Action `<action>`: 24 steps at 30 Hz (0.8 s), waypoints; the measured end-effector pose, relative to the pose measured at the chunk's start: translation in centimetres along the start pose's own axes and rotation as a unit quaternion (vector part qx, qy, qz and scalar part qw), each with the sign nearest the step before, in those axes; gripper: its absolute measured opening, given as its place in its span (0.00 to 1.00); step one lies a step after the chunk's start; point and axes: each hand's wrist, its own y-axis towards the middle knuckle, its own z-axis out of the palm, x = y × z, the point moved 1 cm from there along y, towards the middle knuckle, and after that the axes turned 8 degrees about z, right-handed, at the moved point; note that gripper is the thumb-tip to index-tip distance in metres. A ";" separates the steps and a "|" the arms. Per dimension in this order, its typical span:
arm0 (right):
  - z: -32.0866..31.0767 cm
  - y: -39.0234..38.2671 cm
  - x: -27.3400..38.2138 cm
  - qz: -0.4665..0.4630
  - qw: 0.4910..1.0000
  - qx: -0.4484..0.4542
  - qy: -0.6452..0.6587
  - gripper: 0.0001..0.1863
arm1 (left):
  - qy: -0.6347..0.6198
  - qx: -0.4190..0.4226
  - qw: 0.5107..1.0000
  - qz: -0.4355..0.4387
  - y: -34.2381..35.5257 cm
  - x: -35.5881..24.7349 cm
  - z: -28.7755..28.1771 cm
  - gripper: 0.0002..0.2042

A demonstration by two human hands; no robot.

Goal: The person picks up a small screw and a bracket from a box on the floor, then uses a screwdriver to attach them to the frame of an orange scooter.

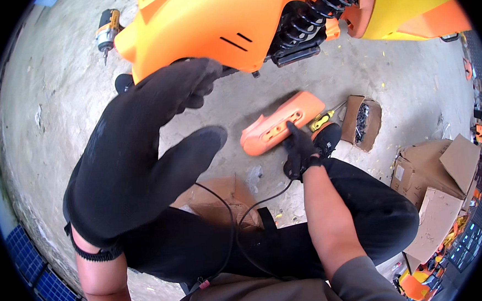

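My left hand (141, 145), in a black glove, is raised large and near at the left. Its fingers stretch forward, with the thumb well apart and nothing between them. My right hand (300, 151), also gloved in black, grips the near right side of an orange plastic cover (273, 127), one finger lying on its face by the slots and holes. The cover is held tilted above the floor. Beyond both hands stands an orange and yellow vehicle body (211, 28) with a black coil-spring shock absorber (320, 7).
A cordless driver (108, 30) lies on the concrete at the far left. A yellow-handled screwdriver (321, 121) lies near my foot, beside a small cardboard box (355, 122) of small dark parts. A larger opened carton (429, 166) stands at the right. Blue crates (44, 278) line the lower left.
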 end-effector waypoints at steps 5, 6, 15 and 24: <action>-2.7 4.3 7.7 -0.075 0.996 0.017 0.046 0.22 | 0.001 -0.015 0.999 0.042 0.3 1.5 0.2 0.26; -2.6 4.3 9.2 -0.055 0.998 -0.026 0.024 0.22 | 0.005 -0.021 0.998 0.052 0.1 2.3 0.3 0.26; -8.0 7.6 11.2 -0.100 0.980 -0.116 -0.130 0.27 | 0.061 0.032 0.998 0.002 1.3 2.3 0.7 0.26; -7.1 10.3 -0.3 -0.163 0.651 -0.231 -0.705 0.16 | 0.023 0.044 0.999 -0.010 1.8 1.0 1.4 0.28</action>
